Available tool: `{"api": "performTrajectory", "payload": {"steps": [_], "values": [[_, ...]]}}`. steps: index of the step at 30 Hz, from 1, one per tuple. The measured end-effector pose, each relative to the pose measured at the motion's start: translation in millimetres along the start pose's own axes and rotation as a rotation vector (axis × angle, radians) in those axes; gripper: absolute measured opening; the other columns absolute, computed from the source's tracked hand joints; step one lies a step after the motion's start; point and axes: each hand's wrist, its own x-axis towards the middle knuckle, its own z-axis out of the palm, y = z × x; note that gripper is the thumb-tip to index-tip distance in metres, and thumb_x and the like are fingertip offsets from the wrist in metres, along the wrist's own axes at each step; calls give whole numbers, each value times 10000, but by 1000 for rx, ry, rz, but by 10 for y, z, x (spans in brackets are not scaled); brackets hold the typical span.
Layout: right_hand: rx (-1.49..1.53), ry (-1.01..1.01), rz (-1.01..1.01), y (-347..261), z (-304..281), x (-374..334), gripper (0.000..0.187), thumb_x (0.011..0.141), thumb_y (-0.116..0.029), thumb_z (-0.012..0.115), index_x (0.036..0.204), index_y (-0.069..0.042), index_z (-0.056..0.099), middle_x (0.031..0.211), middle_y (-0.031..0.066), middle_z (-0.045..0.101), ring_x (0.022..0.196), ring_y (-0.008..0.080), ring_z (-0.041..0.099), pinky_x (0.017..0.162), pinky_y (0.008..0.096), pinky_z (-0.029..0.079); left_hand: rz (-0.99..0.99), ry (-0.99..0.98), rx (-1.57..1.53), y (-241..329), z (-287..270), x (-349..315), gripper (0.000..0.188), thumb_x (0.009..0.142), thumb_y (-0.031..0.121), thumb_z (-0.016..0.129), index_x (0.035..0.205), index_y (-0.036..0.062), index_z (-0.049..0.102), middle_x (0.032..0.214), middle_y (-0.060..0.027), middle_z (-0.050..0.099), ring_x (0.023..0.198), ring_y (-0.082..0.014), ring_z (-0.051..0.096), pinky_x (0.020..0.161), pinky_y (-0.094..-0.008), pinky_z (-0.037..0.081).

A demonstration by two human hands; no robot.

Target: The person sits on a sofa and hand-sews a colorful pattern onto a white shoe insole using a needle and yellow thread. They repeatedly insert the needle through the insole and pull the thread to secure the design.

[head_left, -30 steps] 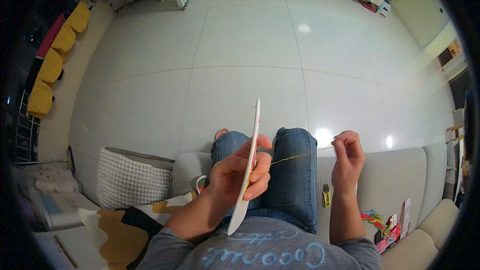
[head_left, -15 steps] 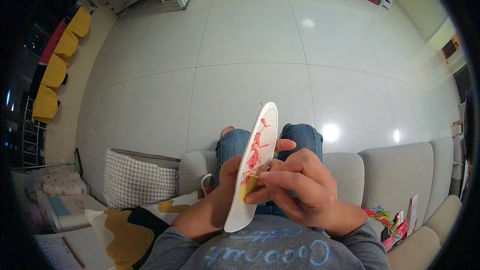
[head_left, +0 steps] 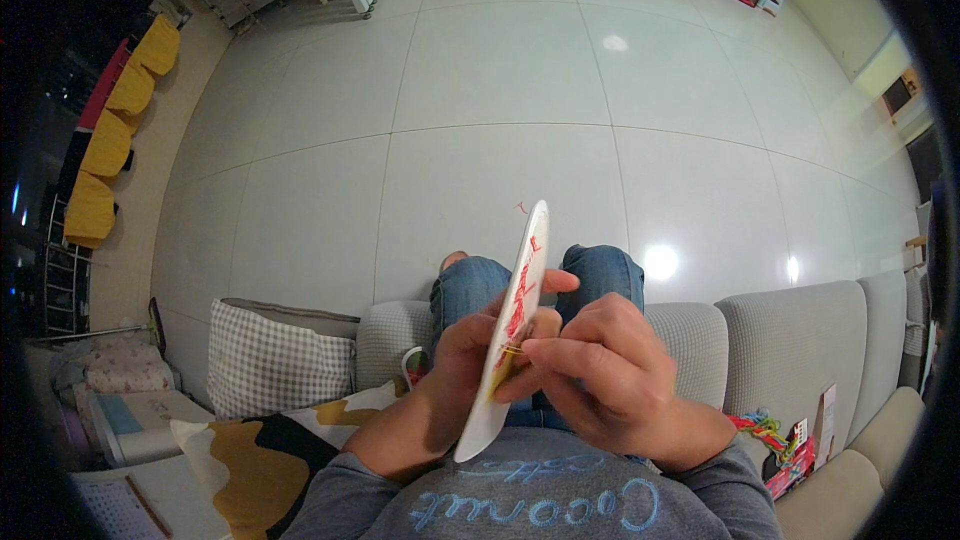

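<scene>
A white insole (head_left: 484, 430) with red and yellow stitching stands upright above my lap, turned almost edge-on. My left hand (head_left: 464, 345) is closed around its left edge, with some fingers reaching behind it. At the yellow stitched patch, my right hand (head_left: 615, 355) has thumb and forefinger pinched together on a yellow thread (head_left: 512, 348). Other right fingers rest against the lower part of the patch. If there is a needle, it is too small to make out. A loose red thread end (head_left: 521, 207) sticks out near the insole's tip.
I sit on a grey sofa (head_left: 790, 350). Bundles of coloured thread (head_left: 765, 430) lie on it at right. A checked cushion (head_left: 275, 360) and a patterned cushion (head_left: 265, 475) are at left. Pale floor tiles (head_left: 500, 70) stretch beyond my knees.
The insole has turned from showing its stitched face to nearly edge-on. My left hand has turned with it. The right hand stays pinched beside the yellow patch.
</scene>
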Motion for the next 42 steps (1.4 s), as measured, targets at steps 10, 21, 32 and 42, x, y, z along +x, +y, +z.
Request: {"api": "performTrajectory", "payload": {"steps": [10,21,32,42], "values": [[691,56,563,483,41,-289,141,781,-16,677,886,-20,583,830,69,599,759,162,587,665,281,481,460,118,633,44,-36,3,441,824,14,622,1181,13,364,1075,-107,568,981,-138,580,849,-299,494],[-55,256,167,550,10,-332,160,748,-2,654,892,-51,605,877,75,599,823,215,562,761,342,440,539,214,813,-29,42,-24,401,844,4,591,1172,12,361,1064,-110,583,921,-128,601,796,-277,512],[-339,273,-256,431,22,-276,148,685,-92,663,820,-84,604,890,54,583,921,239,546,889,444,424,531,468,1175,-97,-119,31,334,736,5,717,1024,-9,549,934,-71,658,824,-126,637,727,-283,521],[909,596,319,536,-420,-447,89,977,-151,395,953,-81,443,634,36,463,460,92,372,428,243,340,908,708,1270,224,-402,22,138,751,-2,684,874,-20,624,808,-87,672,700,-134,638,641,-280,505]]}}
